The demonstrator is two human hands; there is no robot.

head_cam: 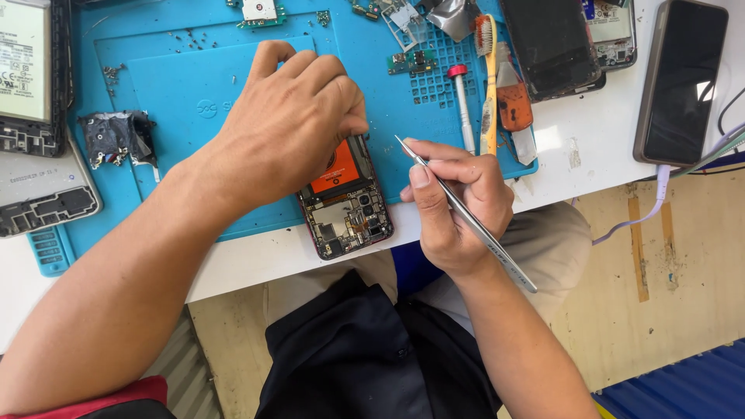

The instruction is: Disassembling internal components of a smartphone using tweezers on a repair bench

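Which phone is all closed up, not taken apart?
The dark phone lying at the far right on the white table. Its glossy screen is whole; the others show their insides.

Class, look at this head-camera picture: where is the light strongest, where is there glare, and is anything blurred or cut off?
Head view: bright daylight washes out the white table; glare glints on the dark phone at right. The left hand shadows the opened phone; the right hand and its tweezers are sharp. Opened devices at left are cut off.

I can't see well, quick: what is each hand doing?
Left hand: closed, fingers pressing on the opened phone.
Right hand: closed, holding metal tweezers.
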